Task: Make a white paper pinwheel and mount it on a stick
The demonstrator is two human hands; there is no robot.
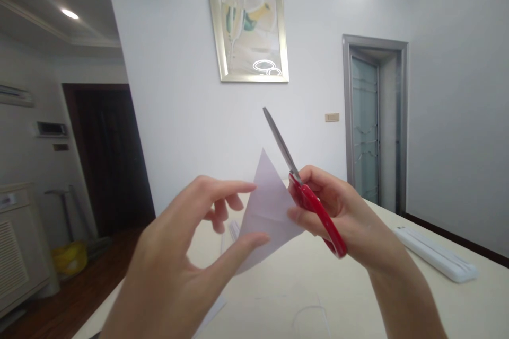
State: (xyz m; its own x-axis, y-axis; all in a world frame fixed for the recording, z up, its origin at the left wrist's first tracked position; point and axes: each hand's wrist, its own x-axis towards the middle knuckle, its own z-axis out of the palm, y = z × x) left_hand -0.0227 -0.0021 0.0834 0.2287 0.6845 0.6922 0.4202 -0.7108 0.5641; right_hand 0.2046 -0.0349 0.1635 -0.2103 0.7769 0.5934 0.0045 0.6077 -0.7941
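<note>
A folded white sheet of paper (270, 209), roughly triangular with its tip upward, is held up above the table. My right hand (338, 201) pinches the sheet's right edge between thumb and fingers. The same hand also holds red-handled scissors (322, 214), whose blades look closed and point up and to the left, clear of the paper. My left hand (194, 243) is at the paper's left side with thumb and fingers spread apart. Its index fingertip and thumb overlap the sheet in view; whether they touch it I cannot tell.
On the pale table (274, 312) lie thin paper strips (310, 310) in front and a white power strip-like long case (435, 254) at the right. A framed picture (248, 29) hangs on the wall behind. A doorway (374, 127) stands at the right.
</note>
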